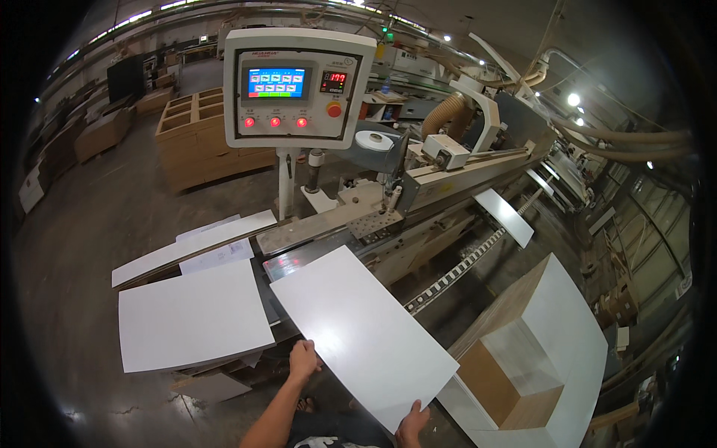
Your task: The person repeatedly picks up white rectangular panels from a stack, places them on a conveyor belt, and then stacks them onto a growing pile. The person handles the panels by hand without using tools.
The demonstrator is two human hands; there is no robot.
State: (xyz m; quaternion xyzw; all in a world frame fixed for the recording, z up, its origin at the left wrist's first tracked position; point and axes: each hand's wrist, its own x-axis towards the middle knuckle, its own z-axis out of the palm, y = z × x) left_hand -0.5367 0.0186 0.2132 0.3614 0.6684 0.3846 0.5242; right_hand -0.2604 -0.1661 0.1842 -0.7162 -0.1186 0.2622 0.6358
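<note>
A white rectangular panel [366,336] slants across the middle in front of me, its far end over the dark feed table [295,257] of an edge-banding machine. My left hand [304,361] is closed on the panel's left edge. At the near corner my right hand [411,425] grips the same panel, thumb on top and fingers hidden beneath. Left of it lies another white panel [196,317]. A long narrow white strip [194,249] and papers [216,257] are behind that one.
A control box [299,89] with a lit screen stands on a post beyond the table. At right rises a stack of white panels [571,336]. Another white panel [505,216] lies along the machine's roller rail [455,272]. A wooden crate [205,142] stands at back left.
</note>
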